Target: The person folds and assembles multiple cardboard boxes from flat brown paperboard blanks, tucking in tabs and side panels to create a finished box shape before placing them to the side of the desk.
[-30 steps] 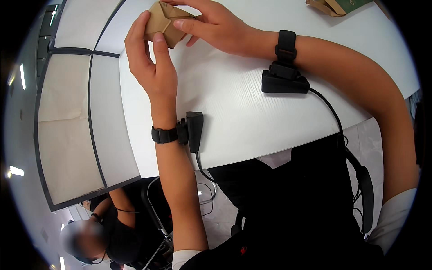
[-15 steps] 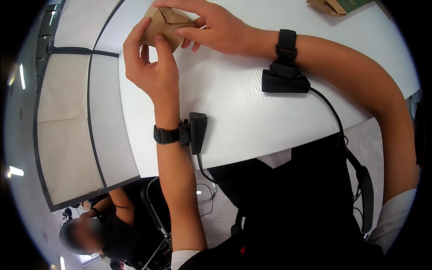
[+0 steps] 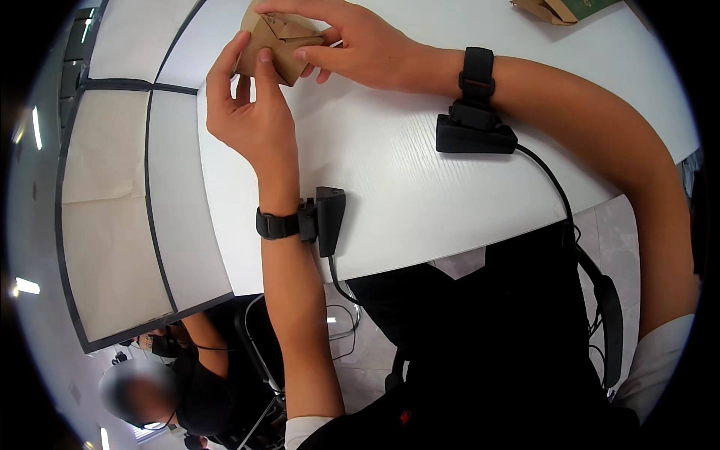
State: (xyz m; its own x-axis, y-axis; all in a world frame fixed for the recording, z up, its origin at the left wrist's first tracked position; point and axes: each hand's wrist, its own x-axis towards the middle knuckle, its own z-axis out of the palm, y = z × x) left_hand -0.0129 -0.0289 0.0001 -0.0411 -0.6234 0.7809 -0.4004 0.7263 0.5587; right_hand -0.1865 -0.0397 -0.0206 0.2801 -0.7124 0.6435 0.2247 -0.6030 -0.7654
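Observation:
A small brown cardboard box is held between my two hands at the far left of the white table, with its folded, overlapping end flaps facing me. My left hand grips its left and near side, the thumb pressing on the flaps. From the right, my right hand pinches the box, with the index finger along the far edge and the thumb on the flap side. The far side of the box is partly cut off by the picture's top edge.
At the far right of the white table lies another brown and green cardboard piece. A pale partition with dark framing borders the left. Black cabled devices are strapped to both wrists. Beyond the partition sits another person.
The box has tilted very slightly in my hands, and my left thumb has shifted a little up the flaps. The person at lower left has moved their head and arm slightly.

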